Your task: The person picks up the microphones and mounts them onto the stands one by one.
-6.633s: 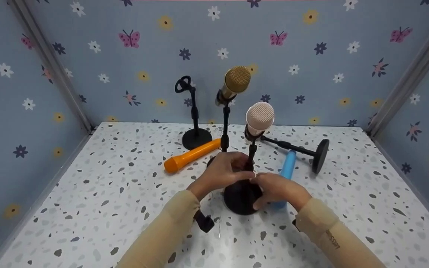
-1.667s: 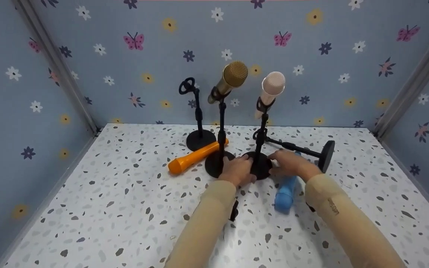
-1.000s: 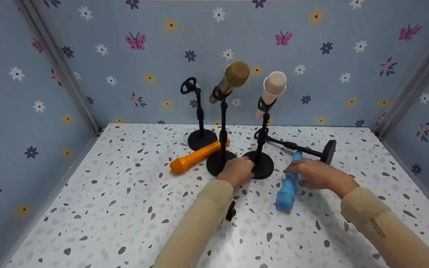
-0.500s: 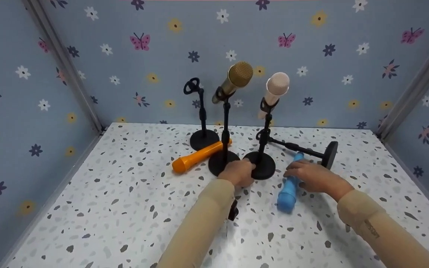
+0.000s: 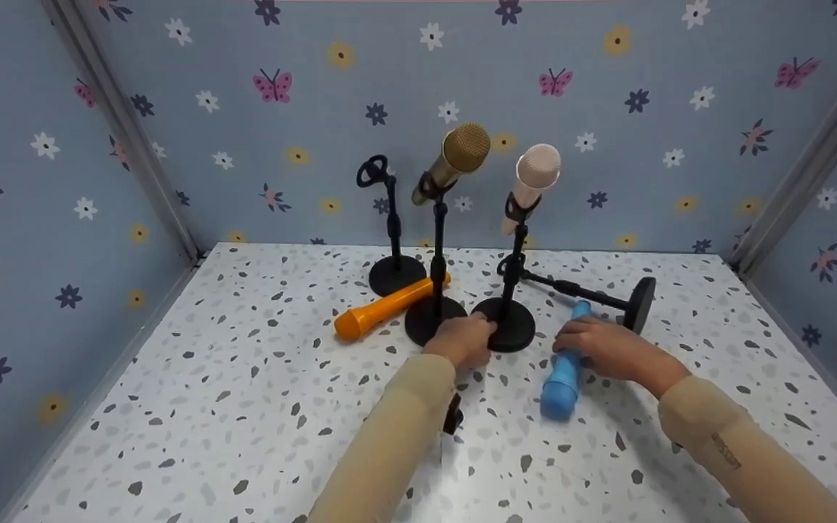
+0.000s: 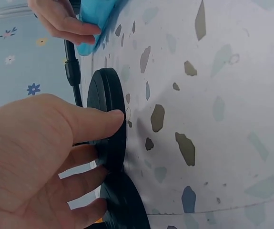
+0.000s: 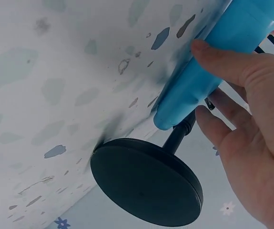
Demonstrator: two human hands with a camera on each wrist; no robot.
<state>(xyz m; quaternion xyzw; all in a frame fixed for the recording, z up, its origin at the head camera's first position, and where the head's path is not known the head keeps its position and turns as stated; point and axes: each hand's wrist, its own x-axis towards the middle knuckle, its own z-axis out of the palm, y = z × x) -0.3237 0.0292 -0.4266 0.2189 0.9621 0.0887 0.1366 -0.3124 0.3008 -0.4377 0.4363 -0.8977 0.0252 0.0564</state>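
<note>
My left hand [image 5: 463,340] is at the round black base of a microphone stand [image 5: 510,325] that carries a white microphone [image 5: 538,168]; in the left wrist view its thumb [image 6: 106,123] lies across the base's rim and its fingers are behind it. Alongside, nearly touching base to base, stands another stand [image 5: 438,247] with a gold microphone [image 5: 465,148]. My right hand [image 5: 604,347] grips the narrow handle of a blue microphone [image 5: 560,392], which lies on the table, head toward me. The right wrist view shows thumb and fingers on opposite sides of the handle [image 7: 184,102].
Behind the gold microphone's stand, an upright stand [image 5: 397,274] has a bare ring clip. An orange microphone [image 5: 375,312] lies in front of it. At right a stand [image 5: 585,292] lies on its side, close behind the blue microphone. Flowered panels [image 5: 418,65] enclose the table's back and sides.
The white microphone's stand, earlier held by both hands nearer me, now stands farther back beside the gold one's. My right hand has left its base and moved right onto the blue microphone.
</note>
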